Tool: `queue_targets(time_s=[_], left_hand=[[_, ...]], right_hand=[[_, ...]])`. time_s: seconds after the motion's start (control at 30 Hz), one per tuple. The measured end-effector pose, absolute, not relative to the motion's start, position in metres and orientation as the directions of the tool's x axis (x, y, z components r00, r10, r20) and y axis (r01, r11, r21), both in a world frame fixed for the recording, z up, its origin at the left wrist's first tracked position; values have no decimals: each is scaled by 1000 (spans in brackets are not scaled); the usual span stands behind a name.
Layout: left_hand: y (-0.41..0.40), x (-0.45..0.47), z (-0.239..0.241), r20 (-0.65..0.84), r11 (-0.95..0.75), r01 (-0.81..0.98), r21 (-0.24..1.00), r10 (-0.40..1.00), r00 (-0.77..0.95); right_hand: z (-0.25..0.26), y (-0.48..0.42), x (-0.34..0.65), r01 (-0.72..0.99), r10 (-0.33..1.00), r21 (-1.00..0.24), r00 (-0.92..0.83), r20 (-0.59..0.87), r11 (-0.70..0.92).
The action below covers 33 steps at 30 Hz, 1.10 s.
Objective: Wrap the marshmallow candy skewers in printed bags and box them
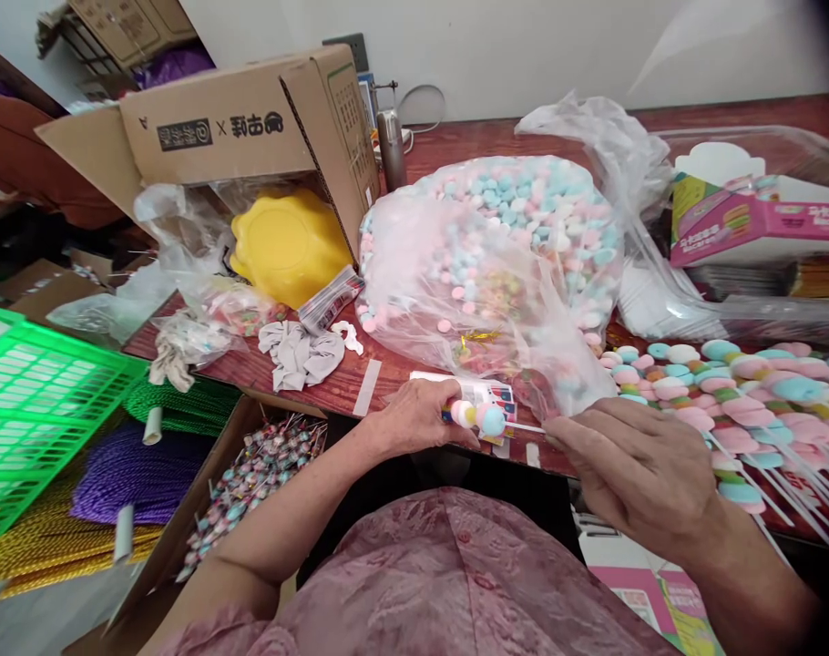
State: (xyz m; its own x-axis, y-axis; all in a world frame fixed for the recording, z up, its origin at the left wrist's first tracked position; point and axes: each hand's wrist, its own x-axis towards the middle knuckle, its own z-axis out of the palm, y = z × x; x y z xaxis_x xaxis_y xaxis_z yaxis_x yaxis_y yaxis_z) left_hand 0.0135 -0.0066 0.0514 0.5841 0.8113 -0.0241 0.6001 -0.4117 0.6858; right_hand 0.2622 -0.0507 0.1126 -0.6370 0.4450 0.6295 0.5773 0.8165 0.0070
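Observation:
My left hand (414, 417) is closed around a white stick (524, 425) that carries pink, white and blue marshmallow pieces (479, 415). My right hand (633, 465) pinches the free end of that same stick, just right of the pieces. Both hands hover at the front edge of the red-brown table (360, 378). Behind them lies a large clear bag of loose pastel marshmallows (496, 237). To the right lies a pile of finished marshmallow skewers (729, 392).
A cardboard box (250, 128) holds a yellow container (288, 241). Grey gloves (301, 351) lie on the table. Below left stand a box of wrapped lollipops (257, 474), a green crate (38, 392) and twine rolls (127, 469). A pink carton (756, 219) sits far right.

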Motion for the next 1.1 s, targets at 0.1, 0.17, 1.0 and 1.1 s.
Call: queue_targets(time_s=[0.1, 0.17, 1.0, 1.1], left_hand=[[-8, 15, 57, -83, -325, 465, 823, 742, 666], [-9, 17, 61, -142, -285, 437, 853, 679, 720], [-17, 37, 75, -146, -378, 683, 625, 803, 578], [-20, 42, 76, -201, -341, 708, 619, 803, 562]], right_hand=[[120, -43, 268, 531, 427, -4, -678, 598, 847], [124, -37, 272, 514, 419, 6, -707, 570, 858], [113, -40, 270, 601, 576, -62, -726, 376, 797], [105, -45, 257, 591, 563, -43, -740, 368, 806]])
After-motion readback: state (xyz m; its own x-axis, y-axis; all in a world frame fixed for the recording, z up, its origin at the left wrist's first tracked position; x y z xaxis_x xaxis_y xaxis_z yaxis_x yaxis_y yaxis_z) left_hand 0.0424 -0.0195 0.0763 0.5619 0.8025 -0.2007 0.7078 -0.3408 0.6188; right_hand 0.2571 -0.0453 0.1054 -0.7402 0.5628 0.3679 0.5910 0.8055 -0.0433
